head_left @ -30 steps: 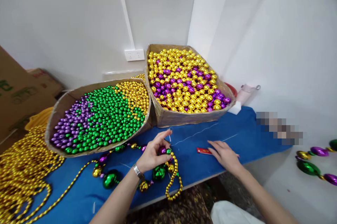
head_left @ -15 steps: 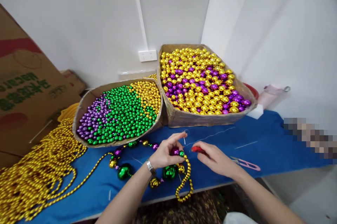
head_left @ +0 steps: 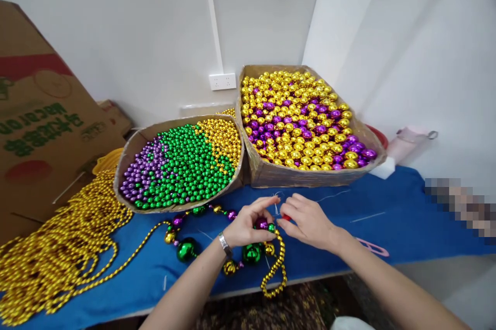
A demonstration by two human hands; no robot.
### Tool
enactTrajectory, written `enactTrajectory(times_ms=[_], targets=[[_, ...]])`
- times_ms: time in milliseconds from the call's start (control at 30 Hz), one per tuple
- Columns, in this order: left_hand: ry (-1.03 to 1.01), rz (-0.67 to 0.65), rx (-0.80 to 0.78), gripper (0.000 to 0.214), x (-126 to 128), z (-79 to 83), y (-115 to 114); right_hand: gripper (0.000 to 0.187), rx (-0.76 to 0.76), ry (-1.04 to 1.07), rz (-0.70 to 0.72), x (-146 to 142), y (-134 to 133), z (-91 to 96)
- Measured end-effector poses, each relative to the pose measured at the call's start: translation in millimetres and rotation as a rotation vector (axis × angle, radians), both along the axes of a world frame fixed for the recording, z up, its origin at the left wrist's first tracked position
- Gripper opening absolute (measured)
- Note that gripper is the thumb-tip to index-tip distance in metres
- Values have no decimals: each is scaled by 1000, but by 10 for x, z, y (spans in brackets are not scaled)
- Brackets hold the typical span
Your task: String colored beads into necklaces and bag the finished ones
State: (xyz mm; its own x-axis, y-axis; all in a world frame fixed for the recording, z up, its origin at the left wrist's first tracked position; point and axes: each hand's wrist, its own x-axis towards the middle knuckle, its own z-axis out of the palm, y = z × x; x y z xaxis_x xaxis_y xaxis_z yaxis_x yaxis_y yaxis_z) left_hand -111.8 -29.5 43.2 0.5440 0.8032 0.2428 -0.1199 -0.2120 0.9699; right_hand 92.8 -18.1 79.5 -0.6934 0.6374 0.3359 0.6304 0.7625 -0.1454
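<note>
My left hand (head_left: pixel 251 224) is closed on a bead necklace, pinching it by its purple bead (head_left: pixel 261 223) and small green bead (head_left: pixel 270 227). A white thread end (head_left: pixel 276 205) sticks up by its fingertips. From this hand a loop of small gold beads (head_left: pixel 278 265) hangs over the table's front edge. Large green beads (head_left: pixel 187 249) and smaller purple and gold ones lie in a ring on the cloth. My right hand (head_left: pixel 306 220), close beside the left, is closed round a small red tool (head_left: pixel 286 217), mostly hidden by the fingers.
Two cardboard boxes stand at the back: one of small purple, green and gold beads (head_left: pixel 186 165), one of larger gold and purple beads (head_left: pixel 298 123). Gold bead strands (head_left: pixel 65 242) heap on the left. Pink-handled scissors (head_left: pixel 374 247) lie right on the blue cloth (head_left: pixel 418 226).
My right hand has moved in towards the left hand's fingertips, bringing the red tool near the thread. The left hand keeps its grip on the necklace. The view has shifted slightly.
</note>
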Motion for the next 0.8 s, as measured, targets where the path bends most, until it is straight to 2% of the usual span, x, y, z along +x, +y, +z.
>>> enactTrajectory(times_ms=[267,467,567,667,800], targets=[[-1,-2,-12,80,6,3,-2,27,53,-55,20,-6,1,13],[4,14,7,78,16,29,-12,27,43,-77,6,-19,-24,113],[32,39,42,76,20,110,-15,25,-42,-25,-50,87,-52,102],[78,108,143,74,6,249,-7,21,-201,113,-214,298,-101,-110],[38,231,256,72,-40,496,47,29,-214,181,-412,606,-213,-619]])
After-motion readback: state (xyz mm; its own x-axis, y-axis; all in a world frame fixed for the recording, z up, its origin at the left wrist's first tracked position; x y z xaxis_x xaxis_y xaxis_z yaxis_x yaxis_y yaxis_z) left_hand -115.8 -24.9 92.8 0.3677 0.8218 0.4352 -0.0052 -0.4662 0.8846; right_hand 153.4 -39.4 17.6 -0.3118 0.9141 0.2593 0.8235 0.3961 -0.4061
